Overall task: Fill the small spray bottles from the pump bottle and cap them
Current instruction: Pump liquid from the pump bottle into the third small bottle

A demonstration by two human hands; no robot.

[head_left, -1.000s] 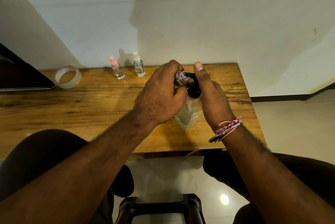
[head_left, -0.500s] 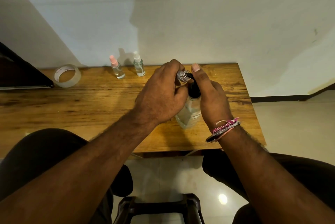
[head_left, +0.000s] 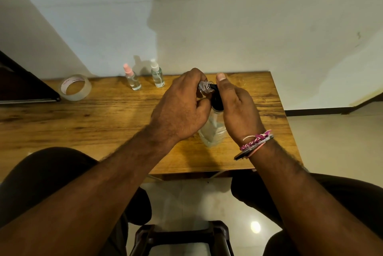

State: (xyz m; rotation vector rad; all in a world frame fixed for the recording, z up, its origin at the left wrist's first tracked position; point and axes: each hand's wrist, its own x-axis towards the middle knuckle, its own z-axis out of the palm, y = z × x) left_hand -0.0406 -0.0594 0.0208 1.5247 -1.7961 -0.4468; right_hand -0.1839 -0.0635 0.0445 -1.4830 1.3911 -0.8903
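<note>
Filling step: left hand (head_left: 178, 108) gripped uncapped spray bottle (head_left: 204, 86) at pump bottle (head_left: 213, 125) nozzle on tabletop (head_left: 83, 123); right hand (head_left: 238, 108) curled over pump head. Next likely: press, keeping mouth aligned.

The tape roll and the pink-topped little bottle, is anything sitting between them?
No. In the head view, only bare wooden table lies between the tape roll and the pink-topped bottle.

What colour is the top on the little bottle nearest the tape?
Pink: the spray top, seen in the head view.
</note>
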